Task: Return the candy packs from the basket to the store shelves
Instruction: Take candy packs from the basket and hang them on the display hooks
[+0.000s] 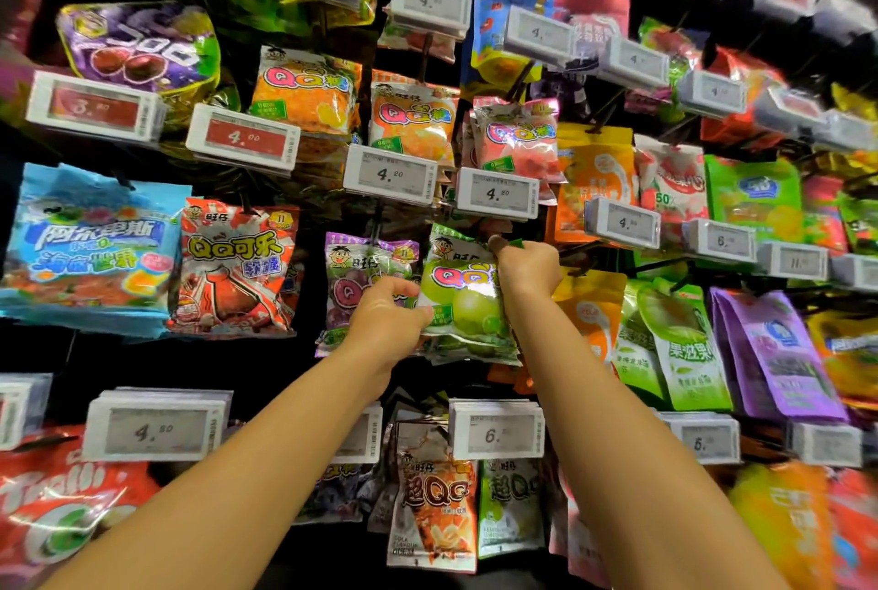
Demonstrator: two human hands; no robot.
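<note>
A person is reaching up with both bare arms into a wall of hanging candy packs, working on a green candy pack in the middle row. The left hand is pinching the pack's lower left edge, thumb on the front and fingers curled behind it — a closed grip on the wrapper. The right hand is holding the pack's top right corner, fingers curled round the upper edge just under a white price tag reading 4-something. The green pack is sitting at the front of a stack of similar green packs, whose lower edges are showing beneath it. Whether it is already hooked on a peg cannot be told, since the hand is covering the top.

Just to the left, a purple grape pack is hanging beside it, partly behind the left hand. Farther left, a red cola pack and a blue pack are filling the same row. Directly above — over the price tags — orange packs and a pink pack are hanging. To the right, orange pouches and green pouches are crowding the shelf, and more price tags are lining the row below.
</note>
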